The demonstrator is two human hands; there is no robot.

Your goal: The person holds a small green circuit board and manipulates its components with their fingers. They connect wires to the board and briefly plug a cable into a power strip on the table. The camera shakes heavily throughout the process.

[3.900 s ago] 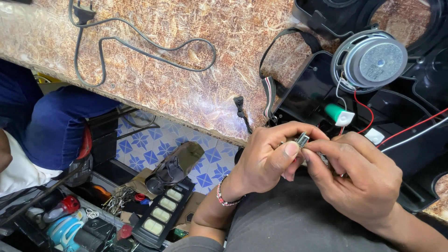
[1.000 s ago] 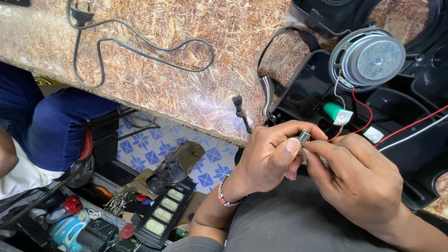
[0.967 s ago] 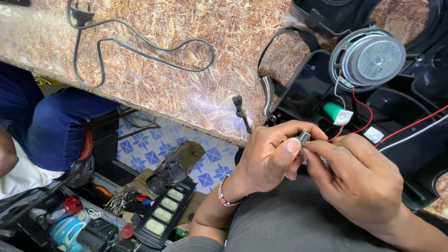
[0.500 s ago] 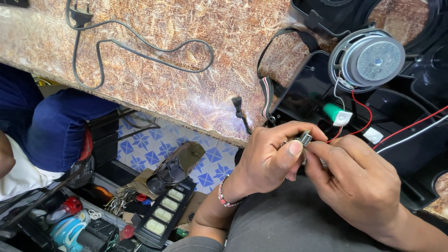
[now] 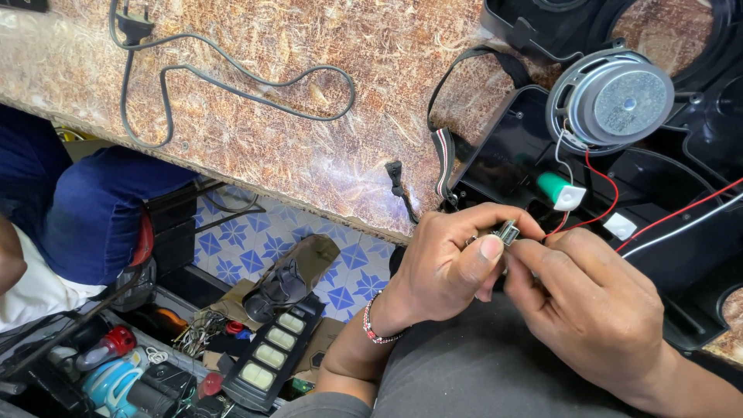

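Observation:
My left hand (image 5: 445, 267) and my right hand (image 5: 592, 310) meet over my lap and pinch a small metal electronic part (image 5: 507, 231) between their fingertips. A beaded bracelet (image 5: 370, 323) circles my left wrist. Just beyond the hands lies an opened black plastic speaker housing (image 5: 511, 159) on the worktop edge. A round grey speaker driver (image 5: 615, 101) rests on it, with red and white wires (image 5: 600, 174) running down toward a green and white component (image 5: 561, 190).
A black power cord with plug (image 5: 232, 85) snakes over the brown patterned worktop (image 5: 271, 139). Below, on the blue tiled floor (image 5: 232, 248), lie a black shoe (image 5: 290, 275), a black multi-button panel (image 5: 271, 356) and a tool clutter. A person in blue trousers (image 5: 85, 209) sits at left.
Almost nothing differs; both hands stay pinched on the small metal part, with only slight finger shifts.

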